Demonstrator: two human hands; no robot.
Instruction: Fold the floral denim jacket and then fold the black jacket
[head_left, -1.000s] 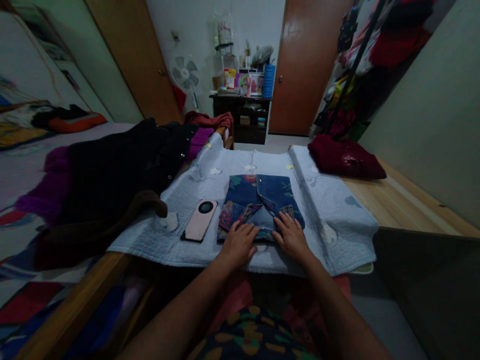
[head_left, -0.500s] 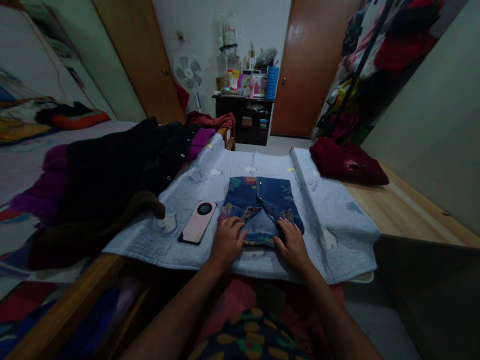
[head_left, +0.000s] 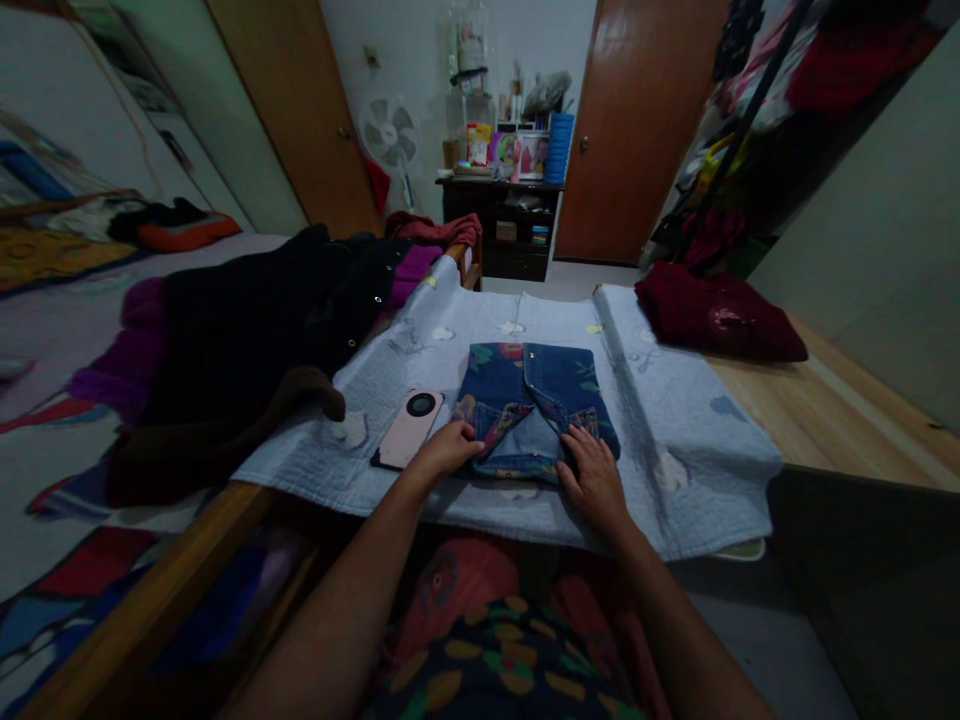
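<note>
One folded blue denim garment [head_left: 538, 412] lay flat on a pale blue cloth [head_left: 701, 435], with its flowers and a bit of its inside showing. Its shape looked about the same as a moment before. The left hand [head_left: 451, 448] had slid from the front edge to the front left corner, so the two hands now sat farther apart, one at each side of the fold. The left fingers were bent a little and touched that corner; I could not tell if they pinched it. The right hand [head_left: 598, 480] was open, its fingers resting on the front right part. A pink phone [head_left: 405, 430] lay just left of the garment. Farther right, a dark red garment [head_left: 720, 318] lay by the wooden tabletop [head_left: 832, 425].
</note>
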